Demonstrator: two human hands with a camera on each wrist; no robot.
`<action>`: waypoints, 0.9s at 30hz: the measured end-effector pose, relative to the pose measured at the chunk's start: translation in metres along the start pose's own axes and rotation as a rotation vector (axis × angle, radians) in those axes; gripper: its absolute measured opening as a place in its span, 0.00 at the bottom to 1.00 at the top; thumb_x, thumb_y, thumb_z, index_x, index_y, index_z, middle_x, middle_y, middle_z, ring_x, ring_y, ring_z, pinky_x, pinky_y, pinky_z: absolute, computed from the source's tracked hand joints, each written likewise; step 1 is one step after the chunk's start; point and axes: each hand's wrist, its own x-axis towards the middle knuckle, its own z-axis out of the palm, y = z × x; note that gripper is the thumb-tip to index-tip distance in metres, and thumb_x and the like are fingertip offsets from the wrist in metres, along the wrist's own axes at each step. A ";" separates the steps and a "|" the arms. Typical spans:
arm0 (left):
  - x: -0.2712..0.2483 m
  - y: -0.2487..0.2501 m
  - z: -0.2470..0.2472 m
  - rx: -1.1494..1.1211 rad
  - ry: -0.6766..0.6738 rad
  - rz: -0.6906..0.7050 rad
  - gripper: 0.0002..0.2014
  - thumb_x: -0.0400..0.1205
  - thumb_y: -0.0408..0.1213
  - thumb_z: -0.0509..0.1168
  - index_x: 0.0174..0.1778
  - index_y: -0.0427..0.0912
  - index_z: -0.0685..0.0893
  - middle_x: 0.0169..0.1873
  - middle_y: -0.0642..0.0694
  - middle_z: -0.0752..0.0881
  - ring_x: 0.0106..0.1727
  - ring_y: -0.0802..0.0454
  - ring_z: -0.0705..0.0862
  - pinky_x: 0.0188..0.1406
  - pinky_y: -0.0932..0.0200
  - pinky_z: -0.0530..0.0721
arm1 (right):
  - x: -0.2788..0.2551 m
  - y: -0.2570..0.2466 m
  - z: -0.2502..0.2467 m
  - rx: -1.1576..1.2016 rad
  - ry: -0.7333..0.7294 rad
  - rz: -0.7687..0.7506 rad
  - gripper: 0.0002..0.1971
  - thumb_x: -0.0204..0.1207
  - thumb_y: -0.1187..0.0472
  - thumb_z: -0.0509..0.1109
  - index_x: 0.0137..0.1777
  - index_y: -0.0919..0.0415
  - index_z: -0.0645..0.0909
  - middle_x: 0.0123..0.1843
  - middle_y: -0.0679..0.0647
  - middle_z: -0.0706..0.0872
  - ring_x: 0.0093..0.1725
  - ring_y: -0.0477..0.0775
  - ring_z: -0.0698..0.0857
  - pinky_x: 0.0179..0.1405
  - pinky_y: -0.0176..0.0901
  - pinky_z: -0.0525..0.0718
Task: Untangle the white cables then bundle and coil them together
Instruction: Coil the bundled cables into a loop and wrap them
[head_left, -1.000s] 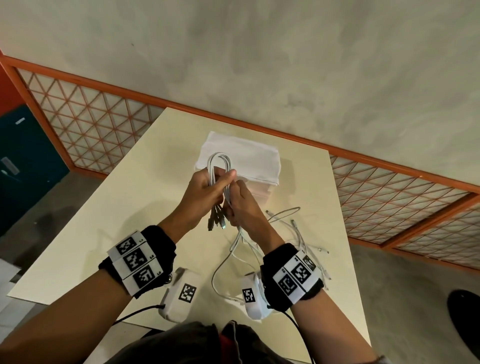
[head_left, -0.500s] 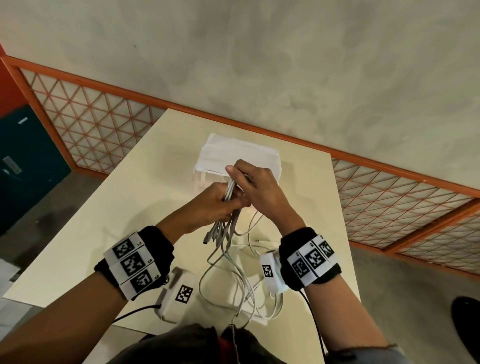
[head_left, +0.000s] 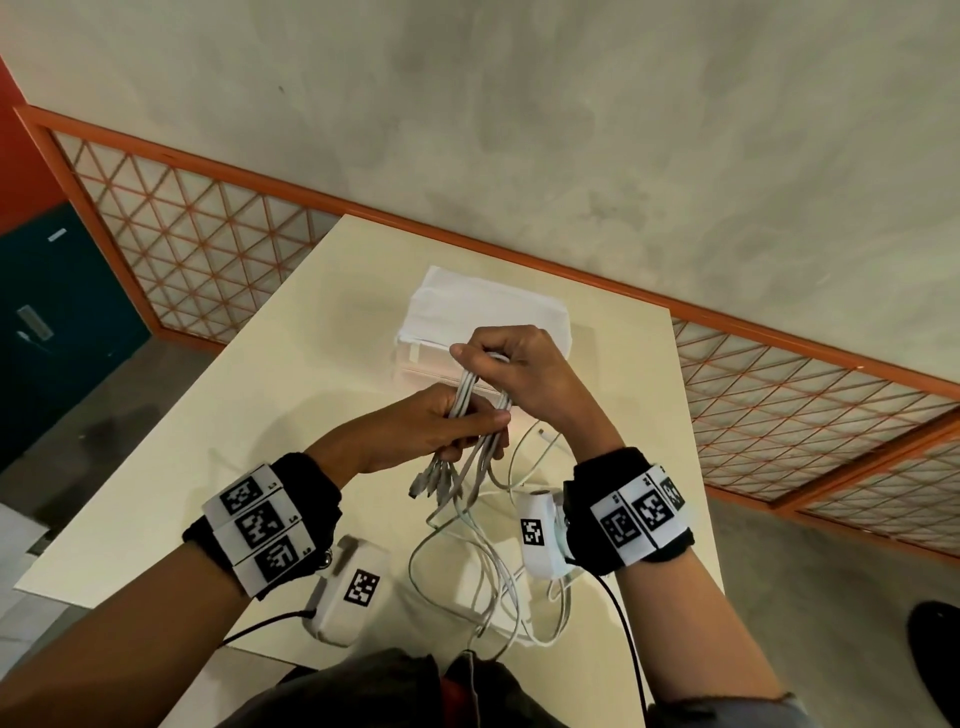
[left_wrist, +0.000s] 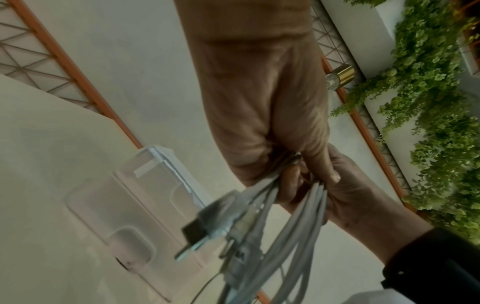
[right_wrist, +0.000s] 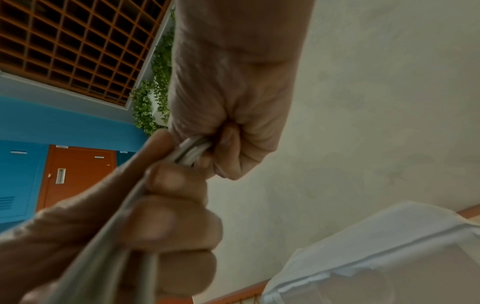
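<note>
A bundle of white cables (head_left: 464, 396) is held upright above the table between both hands. My left hand (head_left: 431, 426) grips the bundle near its middle, thumb across the strands (left_wrist: 291, 222). My right hand (head_left: 511, 364) pinches the folded top of the cables (right_wrist: 191, 152) just above it. Several plug ends (head_left: 431, 480) hang below the left hand; one dark plug (left_wrist: 200, 226) shows close up. The loose cable lengths (head_left: 483, 577) trail down in loops onto the table near its front edge.
A clear plastic box (head_left: 431, 361) with a white cloth (head_left: 488, 306) over it stands just behind the hands on the cream table (head_left: 311, 364). An orange lattice railing (head_left: 197, 244) runs past the table's far side.
My right hand rose from below the left hand to the top of the bundle and now pinches its fold. The loose cables were drawn from the table's right side toward the front edge.
</note>
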 end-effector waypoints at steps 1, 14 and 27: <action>0.000 -0.001 0.000 0.006 -0.009 -0.003 0.16 0.85 0.43 0.59 0.41 0.36 0.85 0.35 0.45 0.85 0.24 0.59 0.69 0.25 0.69 0.67 | -0.001 0.000 0.001 0.012 0.005 0.011 0.18 0.79 0.58 0.69 0.27 0.60 0.74 0.24 0.49 0.70 0.27 0.45 0.67 0.30 0.35 0.68; 0.009 0.000 -0.028 -0.056 0.476 0.226 0.14 0.87 0.39 0.55 0.40 0.35 0.77 0.23 0.56 0.80 0.25 0.63 0.78 0.27 0.73 0.75 | -0.027 0.030 0.049 0.182 -0.237 0.341 0.29 0.71 0.38 0.71 0.62 0.59 0.75 0.48 0.57 0.90 0.39 0.56 0.90 0.50 0.55 0.89; 0.015 -0.002 -0.048 0.021 0.726 0.310 0.15 0.87 0.42 0.56 0.39 0.38 0.79 0.32 0.42 0.80 0.23 0.60 0.72 0.26 0.69 0.74 | -0.023 0.018 0.062 0.196 -0.196 0.240 0.10 0.75 0.50 0.72 0.47 0.56 0.80 0.37 0.51 0.89 0.39 0.53 0.90 0.48 0.48 0.87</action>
